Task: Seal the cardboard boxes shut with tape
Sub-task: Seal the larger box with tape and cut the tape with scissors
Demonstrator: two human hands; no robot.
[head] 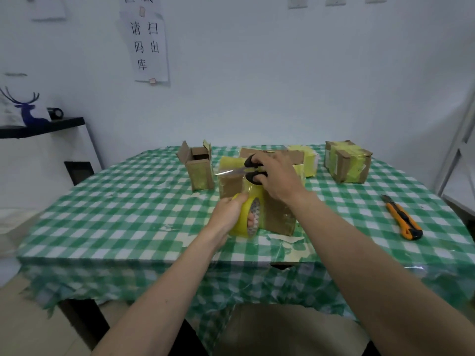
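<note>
Centrally in the frame, the left hand grips the yellow tape roll against the cardboard box; the right hand holds scissors. Thin, clingy tape should wrinkle easily, so keep gripping the stiff roll.

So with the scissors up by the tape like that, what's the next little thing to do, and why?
Probably close the scissors across the stretched tape. The left hand grips the yellow tape roll low against the front of the cardboard box, a strip seems to run up over its top, and the right hand holds the blades near that strip.
</note>
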